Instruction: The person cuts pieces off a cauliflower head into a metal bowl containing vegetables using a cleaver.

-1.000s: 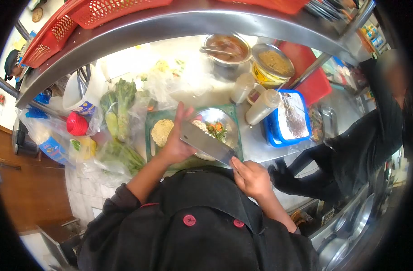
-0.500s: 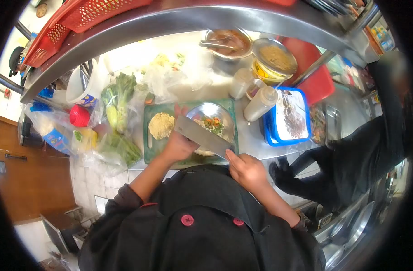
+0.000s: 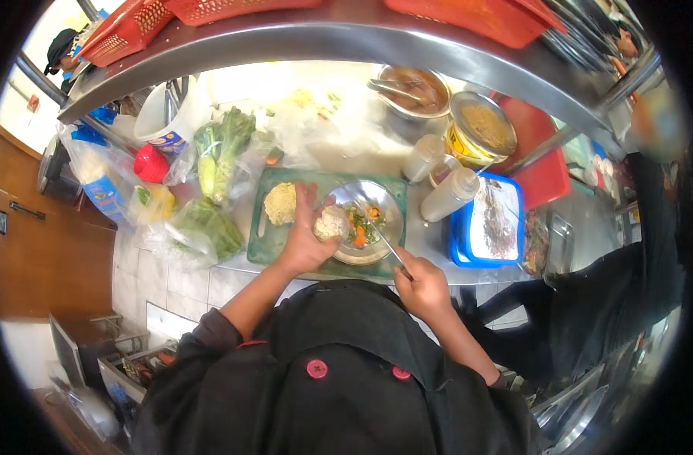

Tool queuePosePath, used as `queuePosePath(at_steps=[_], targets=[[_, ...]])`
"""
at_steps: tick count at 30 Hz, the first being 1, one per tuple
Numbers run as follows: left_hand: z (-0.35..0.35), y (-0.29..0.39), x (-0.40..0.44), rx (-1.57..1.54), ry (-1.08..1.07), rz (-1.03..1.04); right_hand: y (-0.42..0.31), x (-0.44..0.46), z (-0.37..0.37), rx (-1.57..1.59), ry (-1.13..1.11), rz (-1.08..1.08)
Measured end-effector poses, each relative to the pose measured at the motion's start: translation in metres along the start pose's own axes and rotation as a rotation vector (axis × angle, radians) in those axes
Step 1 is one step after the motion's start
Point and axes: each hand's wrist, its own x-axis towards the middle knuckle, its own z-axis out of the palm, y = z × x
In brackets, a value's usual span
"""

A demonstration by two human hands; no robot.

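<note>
Chopped vegetables (image 3: 359, 230) in the bowl (image 3: 393, 214), knife (image 3: 387, 241) close over them

From the head view, I have the vegetables, orange and green bits, lying in the metal bowl, which stands on the right part of the green board (image 3: 274, 246) on the bench (image 3: 430, 246). My right grip (image 3: 425, 288) is closed on the handle of the knife. I see the knife nearly edge-on, slanting from that grip up across the near right rim, with its far end by the vegetables. I cannot tell whether it touches them.

My left grip (image 3: 304, 246) stands at the left side of the bowl with its fingers (image 3: 306, 199) out straight, right against a pale clump (image 3: 332, 223). I can't tell whether it holds that clump or only rests beside it. Left of my fingers a yellowish mound (image 3: 279, 203) sits on the board, apart from the bowl.

To work well here, I'd judge it best to keep the knife low over the bowl, so that any loose bits drop inside the rim. Its edge should face away from my left grip, and those fingers are better kept straight and back than curled towards the metal. Light strokes seem wise: a hard push against the rim could tip the bowl. The squeeze bottle (image 3: 451, 196) and the blue tub (image 3: 489, 227) stand right of the board, so my right elbow calls for some care.
</note>
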Motion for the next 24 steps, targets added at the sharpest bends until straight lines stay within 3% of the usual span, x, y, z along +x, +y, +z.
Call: queuePosePath(at_steps=[4,6,9,14,18,19,21,24], targets=[[-0.008,0.004,-0.01,-0.06,0.064,-0.023,0.005,-0.002,-0.002,0.042,-0.008,0.045],[-0.04,-0.008,-0.023,0.311,-0.018,-0.109,0.018,-0.01,0.0,0.075,-0.001,0.058],[-0.077,-0.045,-0.05,0.325,0.096,-0.267,0.028,-0.016,-0.001,0.171,-0.019,0.12],[-0.093,-0.091,-0.066,0.287,0.239,-0.207,0.025,-0.012,-0.006,0.247,-0.137,0.317],[-0.106,-0.103,-0.062,0.286,0.349,-0.055,0.037,-0.011,-0.001,0.286,-0.136,0.257],[-0.11,-0.102,-0.061,0.289,0.35,-0.056,0.038,-0.01,-0.001,0.267,-0.143,0.25],[-0.114,-0.079,-0.054,0.651,0.341,-0.117,0.042,-0.01,0.002,0.253,-0.15,0.246],[-0.107,-0.057,-0.026,0.587,0.321,-0.218,0.05,-0.012,0.005,0.288,-0.11,0.146]])
